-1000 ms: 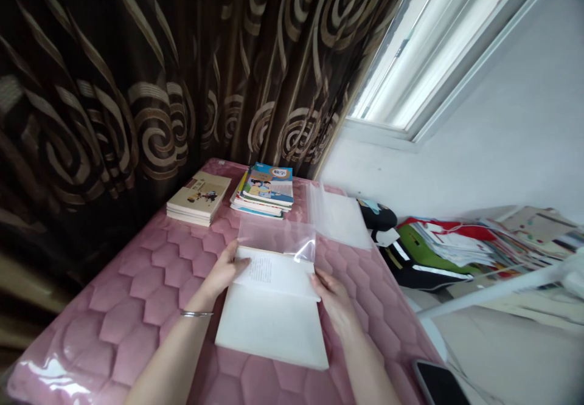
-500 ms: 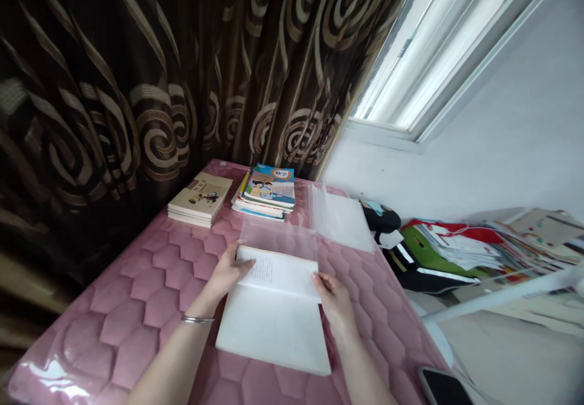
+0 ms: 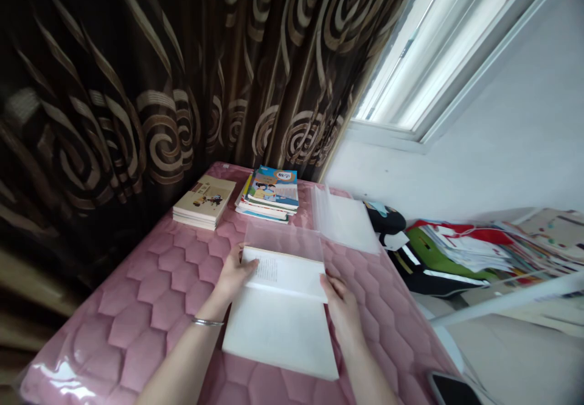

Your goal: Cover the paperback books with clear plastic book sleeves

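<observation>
A book [image 3: 296, 278] lies open on the pink quilted surface, printed text showing on its upper page. Its lower half is plain white. Beyond its top edge extends a clear plastic sheet [image 3: 283, 238], probably a book cover. My left hand [image 3: 235, 274] is closed on the upper page's left edge, thumb on top near the text. At the right edge, my right hand [image 3: 340, 295] pinches the same page and plastic, its fingers curled. How far the plastic wraps the book is hard to see.
Beige books [image 3: 204, 201] are stacked at the back left, beside a pile of colourful textbooks [image 3: 274, 189]. More clear covers [image 3: 347, 219] lie at the back right. A phone [image 3: 451, 388] rests near the right edge. Papers and a green-black bag [image 3: 438, 259] lie beyond that edge.
The whole view has shifted slightly, so everything sits a little farther right and lower. Both hands keep their hold on the book, with little visible movement.
</observation>
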The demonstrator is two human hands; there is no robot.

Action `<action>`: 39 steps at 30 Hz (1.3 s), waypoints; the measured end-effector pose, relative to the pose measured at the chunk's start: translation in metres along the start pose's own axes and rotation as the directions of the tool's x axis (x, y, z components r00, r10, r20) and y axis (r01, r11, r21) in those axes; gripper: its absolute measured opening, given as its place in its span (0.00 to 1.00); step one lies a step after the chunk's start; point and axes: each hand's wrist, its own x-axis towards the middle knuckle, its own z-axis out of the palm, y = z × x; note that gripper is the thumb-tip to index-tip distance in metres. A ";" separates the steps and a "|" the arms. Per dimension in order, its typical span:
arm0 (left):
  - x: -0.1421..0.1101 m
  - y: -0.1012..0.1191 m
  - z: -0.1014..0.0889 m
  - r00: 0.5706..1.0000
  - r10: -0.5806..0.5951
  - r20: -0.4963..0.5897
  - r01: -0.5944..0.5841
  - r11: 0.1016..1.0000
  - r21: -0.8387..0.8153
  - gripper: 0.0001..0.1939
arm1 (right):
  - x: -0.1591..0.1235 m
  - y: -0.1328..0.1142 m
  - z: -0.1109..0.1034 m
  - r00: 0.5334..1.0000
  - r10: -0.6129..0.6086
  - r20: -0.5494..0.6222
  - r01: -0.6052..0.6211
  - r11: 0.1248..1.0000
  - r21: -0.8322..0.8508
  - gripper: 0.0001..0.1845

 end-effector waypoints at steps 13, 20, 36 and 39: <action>0.001 0.005 -0.001 0.996 0.026 -0.080 -0.015 0.992 0.125 0.22 | 0.000 0.000 0.010 0.995 -0.076 -0.064 0.066 0.986 -0.153 0.34; 0.007 -0.003 -0.001 0.994 0.055 -0.091 -0.044 0.992 0.114 0.24 | 0.003 0.004 0.013 0.990 -0.102 -0.100 0.081 0.976 -0.203 0.35; 0.006 -0.006 -0.008 0.991 -0.059 -0.118 0.092 0.952 0.293 0.15 | -0.003 -0.003 0.010 0.994 -0.053 -0.091 0.039 0.989 -0.145 0.34; 0.007 -0.007 -0.008 0.990 -0.019 -0.138 0.069 0.930 0.361 0.15 | -0.004 -0.005 0.009 0.997 -0.024 -0.079 0.013 0.990 -0.144 0.34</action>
